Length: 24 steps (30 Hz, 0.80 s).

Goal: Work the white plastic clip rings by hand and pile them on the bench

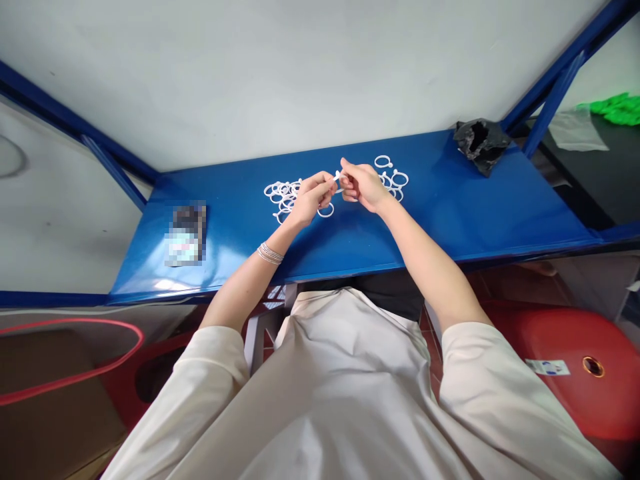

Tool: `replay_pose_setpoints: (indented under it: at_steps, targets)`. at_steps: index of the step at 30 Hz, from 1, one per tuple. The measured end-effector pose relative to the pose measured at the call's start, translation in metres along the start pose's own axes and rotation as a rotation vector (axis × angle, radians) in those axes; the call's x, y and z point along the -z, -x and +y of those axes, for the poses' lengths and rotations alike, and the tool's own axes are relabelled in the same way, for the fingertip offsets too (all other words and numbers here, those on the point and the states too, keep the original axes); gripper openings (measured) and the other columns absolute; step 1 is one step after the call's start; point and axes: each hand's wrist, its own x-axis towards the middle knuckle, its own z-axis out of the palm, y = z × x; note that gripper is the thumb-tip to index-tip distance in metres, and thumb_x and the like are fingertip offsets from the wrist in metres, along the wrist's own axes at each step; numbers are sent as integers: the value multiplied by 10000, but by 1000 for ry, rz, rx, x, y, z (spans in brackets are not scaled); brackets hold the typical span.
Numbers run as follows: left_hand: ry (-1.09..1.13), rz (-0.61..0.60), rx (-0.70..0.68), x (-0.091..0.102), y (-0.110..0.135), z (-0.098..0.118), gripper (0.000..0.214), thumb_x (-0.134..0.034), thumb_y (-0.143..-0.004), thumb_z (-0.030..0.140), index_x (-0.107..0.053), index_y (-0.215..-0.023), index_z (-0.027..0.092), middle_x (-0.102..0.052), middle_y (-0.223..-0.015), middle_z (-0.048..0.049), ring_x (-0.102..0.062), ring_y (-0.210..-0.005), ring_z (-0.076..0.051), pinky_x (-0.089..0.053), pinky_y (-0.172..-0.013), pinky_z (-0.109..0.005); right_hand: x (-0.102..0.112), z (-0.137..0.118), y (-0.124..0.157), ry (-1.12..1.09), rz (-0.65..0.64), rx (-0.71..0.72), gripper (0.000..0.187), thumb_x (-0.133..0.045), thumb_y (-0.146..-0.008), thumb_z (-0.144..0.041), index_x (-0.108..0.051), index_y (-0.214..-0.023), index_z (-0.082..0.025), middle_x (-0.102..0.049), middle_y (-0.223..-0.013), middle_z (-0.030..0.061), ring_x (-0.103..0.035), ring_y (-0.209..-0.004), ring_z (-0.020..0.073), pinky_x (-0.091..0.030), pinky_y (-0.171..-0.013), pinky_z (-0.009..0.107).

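Observation:
Over the middle of a blue metal shelf (pixel 450 213), my left hand (pixel 313 197) and my right hand (pixel 361 185) meet, both pinched on one small white plastic ring (pixel 338 176) held between their fingertips. A pile of several white rings (pixel 281 195) lies on the shelf just left of my left hand. A smaller group of white rings (pixel 393 177) lies just behind my right hand. One more ring (pixel 326 213) rests under my left hand. Silver bangles circle my left wrist.
A crumpled black plastic bag (pixel 481 143) sits at the shelf's back right. A blurred flat object (pixel 186 235) lies at the left front. Blue frame posts rise at both ends. A red plastic stool (pixel 570 360) stands lower right; a white wall is behind.

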Motion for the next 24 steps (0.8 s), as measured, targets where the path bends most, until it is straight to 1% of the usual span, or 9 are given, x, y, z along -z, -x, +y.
replay_pose_setpoints:
  at_steps: [3, 8, 11, 15, 17, 21, 22, 24]
  targets:
    - [37, -26, 2, -2, 1, 6, 425, -715, -1016, 541, -535, -795, 226, -571, -747, 4, -347, -507, -69, -312, -475, -264, -8, 0, -1, -8, 47, 3, 763, -803, -895, -846, -368, -636, -274, -283, -530, -89, -287, -451, 92, -330, -423, 280]
    - [84, -61, -35, -4, 1, 9, 419, -753, -1009, 528, -571, -793, 219, -573, -751, 0, -356, -509, -67, -318, -476, -273, -13, 3, -2, -4, 109, 5, 784, -771, -891, -884, -314, -648, -294, -219, -521, -93, -270, -466, 111, -339, -424, 301]
    - [65, -52, -36, -6, 0, 8, 432, -756, -1021, 529, -578, -782, 217, -577, -740, 0, -387, -509, -71, -352, -477, -276, -14, 4, -4, -11, 126, 6, 772, -788, -896, -857, -311, -654, -301, -191, -519, -99, -283, -468, 120, -346, -430, 311]
    - [22, -13, -25, -5, 1, 8, 458, -709, -1068, 531, -566, -765, 218, -583, -727, 1, -446, -508, -82, -421, -495, -280, -12, 1, -4, -27, 109, 3, 773, -774, -948, -801, -294, -620, -292, -155, -501, -101, -261, -446, 119, -334, -424, 303]
    - [10, -3, -25, -4, 2, 7, 446, -697, -1079, 526, -586, -776, 218, -606, -740, -1, -478, -503, -84, -445, -502, -281, -8, 0, -4, -19, 103, -3, 785, -756, -962, -802, -286, -603, -286, -169, -491, -96, -267, -442, 116, -344, -425, 295]
    - [-36, -2, -49, -3, 5, -1, 411, -730, -1054, 579, -681, -860, 220, -683, -781, -18, -555, -514, -97, -458, -493, -271, 1, 3, -2, 7, 72, -1, 788, -791, -936, -801, -318, -590, -275, -279, -495, -86, -314, -448, 100, -407, -452, 286]
    - [-56, 14, -64, -3, 5, -4, 416, -739, -1042, 607, -707, -888, 221, -707, -800, -28, -579, -533, -105, -463, -491, -269, 2, 5, -3, 12, 73, 7, 782, -806, -931, -791, -332, -589, -271, -298, -497, -86, -316, -447, 95, -414, -456, 282]
    - [-120, 82, -100, -3, 5, -11, 423, -753, -1022, 635, -754, -928, 222, -758, -888, -58, -636, -603, -125, -483, -505, -271, 4, 10, -4, 34, 99, 27, 765, -831, -928, -762, -358, -590, -264, -327, -500, -86, -313, -442, 85, -407, -451, 269]
